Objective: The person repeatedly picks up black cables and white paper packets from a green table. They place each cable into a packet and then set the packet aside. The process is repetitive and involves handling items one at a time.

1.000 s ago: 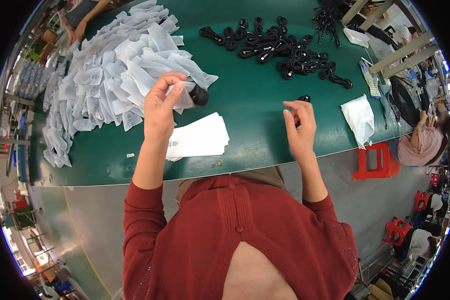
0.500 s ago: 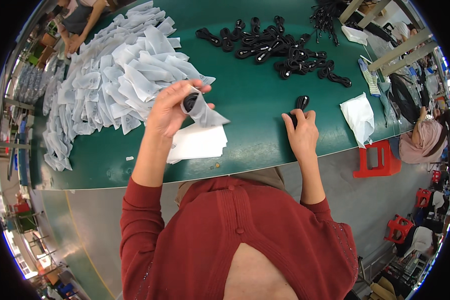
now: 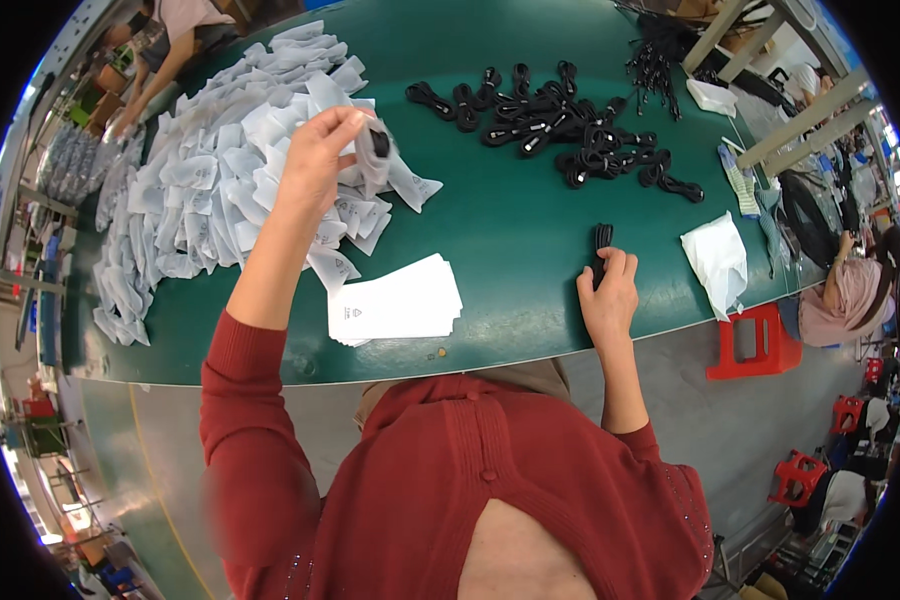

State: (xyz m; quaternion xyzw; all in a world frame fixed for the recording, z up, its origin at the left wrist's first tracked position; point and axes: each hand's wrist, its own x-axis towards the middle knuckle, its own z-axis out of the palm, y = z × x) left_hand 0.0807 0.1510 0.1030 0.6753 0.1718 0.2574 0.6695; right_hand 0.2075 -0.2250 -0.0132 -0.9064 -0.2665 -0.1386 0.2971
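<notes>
My left hand is raised over the heap of white pouches and holds one filled white pouch with a dark item showing at its top. My right hand rests on the green table near its front edge, fingers closed on a coiled black cable. A flat stack of empty white pouches lies between my two hands. A pile of coiled black cables sits farther back on the table.
A crumpled white bag lies at the right of the table. A red stool stands beside the table's right edge. Another person's arms work at the far left. A seated person is at the right.
My left hand has lifted the filled pouch up and away toward the heap of pouches. My right hand has closed on a black cable and drawn it slightly toward the front edge.
</notes>
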